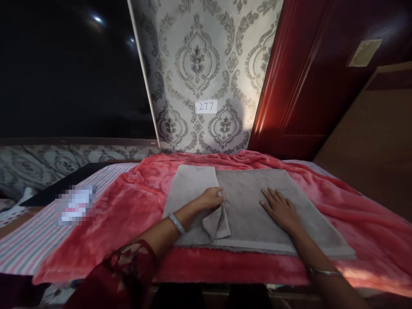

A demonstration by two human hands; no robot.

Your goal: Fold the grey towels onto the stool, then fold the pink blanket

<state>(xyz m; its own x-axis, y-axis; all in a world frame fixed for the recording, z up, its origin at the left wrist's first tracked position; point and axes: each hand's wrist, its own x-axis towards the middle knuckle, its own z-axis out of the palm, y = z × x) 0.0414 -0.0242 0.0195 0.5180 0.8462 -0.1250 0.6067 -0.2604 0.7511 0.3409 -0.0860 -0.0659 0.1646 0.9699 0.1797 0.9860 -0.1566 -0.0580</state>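
Observation:
A grey towel [257, 223] lies spread over a red plush blanket [128, 227]. Its left part is folded over toward the middle, with the fold's edge running front to back. My left hand [211, 198] pinches that folded edge, and the front corner of the flap is turned up below the fingers. My right hand [279, 209] rests flat on the right half of the towel, fingers spread, holding nothing.
A striped cloth [28, 244] shows under the blanket at the left, with a blurred white item [76, 206] on it. Behind stand a dark screen [71, 77], a patterned wall with a "277" label [206, 106] and a red wooden panel [299, 86]. A brown board [376, 137] leans at the right.

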